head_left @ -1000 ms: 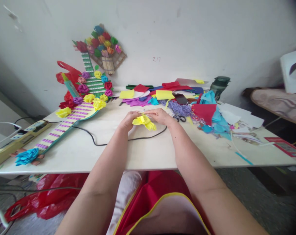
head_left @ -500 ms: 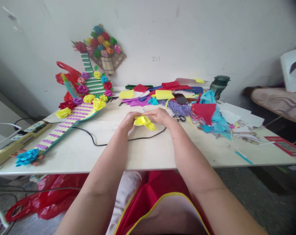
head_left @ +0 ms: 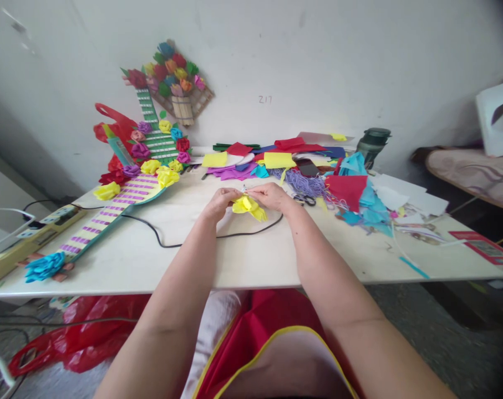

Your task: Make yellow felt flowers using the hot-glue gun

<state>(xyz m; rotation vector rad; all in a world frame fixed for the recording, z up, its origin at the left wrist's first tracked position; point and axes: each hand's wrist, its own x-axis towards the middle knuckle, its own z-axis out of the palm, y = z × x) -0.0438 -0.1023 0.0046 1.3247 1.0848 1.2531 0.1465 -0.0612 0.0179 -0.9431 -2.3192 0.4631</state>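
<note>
Left of the scissors (head_left: 304, 199), over the white table (head_left: 255, 266): a yellow paper flower (head_left: 248, 206), gripped along its upper edge from two sides, with crumpled folds spreading downward. Farther left of the scissors, on the flower's far side: the left hand (head_left: 223, 203), with fingers curled and thumb pinching the yellow paper. Closer to the scissors, just left of them: the right hand (head_left: 270, 195), with fingertips pressed together on the same flower, meeting nearly tip to tip with those opposite. Cannot tell exactly what part of the flower lies hidden under the fingers.

Left of the scissors and nearer the body, passing below the flower: a thin black cable (head_left: 251, 233). Just behind the scissors: a tangle of purple strands (head_left: 301, 182), then a dark phone (head_left: 308, 168). Behind and to the left of them: a flat yellow sheet (head_left: 278, 160). Right of the scissors: a red piece (head_left: 346, 191) against crumpled blue paper (head_left: 371, 202); farther back on that side, a dark bottle (head_left: 374, 145). Well to the left of the scissors: a purple-striped panel (head_left: 110, 216), with a blue flower (head_left: 45, 267) at its near end.
</note>
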